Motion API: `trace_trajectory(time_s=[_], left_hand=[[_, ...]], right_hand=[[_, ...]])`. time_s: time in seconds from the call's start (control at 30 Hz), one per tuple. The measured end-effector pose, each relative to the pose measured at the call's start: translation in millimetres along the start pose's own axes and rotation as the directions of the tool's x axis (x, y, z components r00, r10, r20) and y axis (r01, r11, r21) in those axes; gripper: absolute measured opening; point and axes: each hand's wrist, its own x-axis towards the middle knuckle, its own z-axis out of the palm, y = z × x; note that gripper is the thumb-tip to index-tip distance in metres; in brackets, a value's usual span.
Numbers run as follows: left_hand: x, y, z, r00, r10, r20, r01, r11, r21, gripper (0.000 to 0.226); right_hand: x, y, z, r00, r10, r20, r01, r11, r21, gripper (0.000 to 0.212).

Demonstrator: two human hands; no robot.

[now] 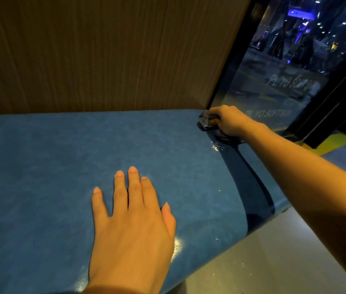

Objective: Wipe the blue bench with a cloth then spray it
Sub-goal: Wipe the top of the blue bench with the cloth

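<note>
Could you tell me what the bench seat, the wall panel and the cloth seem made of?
Bench seat: likely vinyl or faux leather, mottled blue with glossy glints. Wall panel: probably wood-grain laminate, matt. Cloth: soft grey fabric, crumpled in the right hand.

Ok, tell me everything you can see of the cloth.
The cloth is grey, soft-looking fabric, crumpled into a small wad. Most of it is hidden under the right hand, which grips it; only a few folds show beside the hand. It lies pressed on the bench at its far right corner, close by the wooden panel and the glass. Whether it is wet cannot be told.
</note>
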Motion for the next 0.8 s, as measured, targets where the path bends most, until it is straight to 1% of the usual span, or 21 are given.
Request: trace_trajectory(time_s=[0.07,0.13,0.2,0.3,0.4,0.43,0.5,0.63,0.8], left_hand=[[0,0,2,0.999,-0.003,-0.041,0.003,1.000,0.002,0.060],[0,0,3,0.998,-0.011,-0.068,0.011,1.000,0.000,0.060],[0,0,3,0.996,-0.006,-0.088,0.007,1.000,0.003,0.060],[0,-1,5,0.995,-0.004,-0.100,0.003,1.000,-0.011,0.060],[-1,-3,8,0.995,-0.015,-0.103,0.013,1.000,-0.023,0.061],[-1,-3,9,0.994,-0.019,-0.105,0.016,0.999,-0.030,0.064],[-3,-1,11,0.992,-0.022,-0.128,0.017,0.999,-0.041,0.061],[-3,3,13,0.992,-0.025,-0.122,0.019,0.999,-0.050,0.060],[-3,3,11,0.993,-0.032,-0.110,0.027,0.998,-0.052,0.059]], right_hand=[[-8,13,1,1.000,0.014,-0.024,-0.013,0.997,0.076,0.024],[-16,24,5,0.998,0.019,-0.056,-0.009,0.985,0.172,0.021],[-23,35,9,0.996,0.028,-0.084,-0.007,0.972,0.234,0.024],[-34,45,12,0.992,0.097,-0.083,-0.070,0.958,0.277,0.034],[-41,45,18,0.973,0.162,-0.167,-0.105,0.946,0.308,0.032],[-44,43,21,0.961,0.186,-0.206,-0.114,0.942,0.317,0.030],[-49,37,25,0.938,0.232,-0.256,-0.136,0.929,0.344,0.025],[-63,15,25,0.911,0.296,-0.286,-0.173,0.906,0.386,0.022],[-82,-38,30,0.880,0.350,-0.322,-0.192,0.881,0.433,0.022]])
